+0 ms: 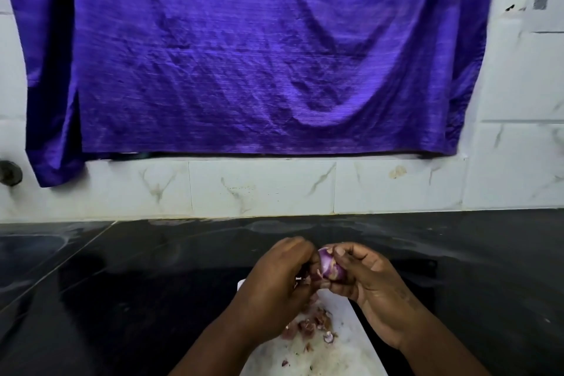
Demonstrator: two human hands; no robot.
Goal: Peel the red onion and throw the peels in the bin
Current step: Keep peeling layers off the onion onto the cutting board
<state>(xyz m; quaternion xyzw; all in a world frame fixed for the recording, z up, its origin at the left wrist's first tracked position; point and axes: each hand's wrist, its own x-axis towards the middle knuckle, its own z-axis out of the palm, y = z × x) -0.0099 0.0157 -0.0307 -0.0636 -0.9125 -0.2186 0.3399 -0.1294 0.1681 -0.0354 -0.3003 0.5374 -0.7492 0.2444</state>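
Note:
A small red onion (pixel 329 266), purple and partly stripped of skin, is held in the air between both hands above a white cutting board (pixel 345 342). My right hand (pixel 370 287) grips it from the right side. My left hand (pixel 276 287) has its fingertips curled against the onion's left side, where a bit of skin sticks out. Several loose peels (pixel 314 325) lie on the board just under the hands. No bin is in view.
The board lies on a black stone countertop (pixel 122 299) that runs to a white marble-tiled wall (pixel 262 188). A purple cloth (pixel 244 55) hangs over the wall above. A dark round fitting (pixel 10 173) sits at the far left.

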